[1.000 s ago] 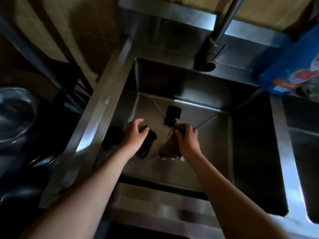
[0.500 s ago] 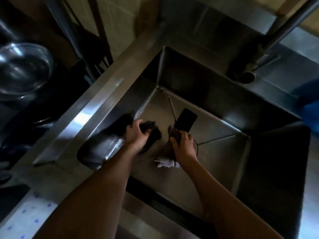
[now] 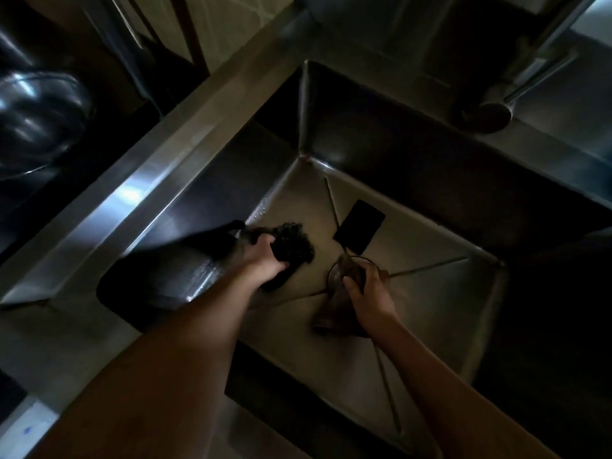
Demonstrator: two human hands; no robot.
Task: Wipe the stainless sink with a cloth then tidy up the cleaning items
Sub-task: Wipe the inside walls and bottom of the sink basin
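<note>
Both my hands are down in the stainless sink [image 3: 440, 313]. My left hand [image 3: 263, 260] grips a dark, rough scrubber [image 3: 293, 245] against the sink floor near the left wall. My right hand [image 3: 371, 293] holds a bunched brownish cloth [image 3: 334, 314] over the round drain [image 3: 334, 273] in the middle of the floor. A flat black rectangular pad [image 3: 359, 226] lies on the floor just behind the drain, apart from both hands.
The faucet [image 3: 516, 81] rises at the back right rim. A wide steel ledge [image 3: 139, 200] runs along the sink's left side. A shiny metal bowl [image 3: 36, 117] sits in the dark at far left. The right side of the sink is in deep shadow.
The view has tilted and moved closer. My left hand has closed on the scrubber by the left wall. My right hand with the cloth has shifted onto the drain.
</note>
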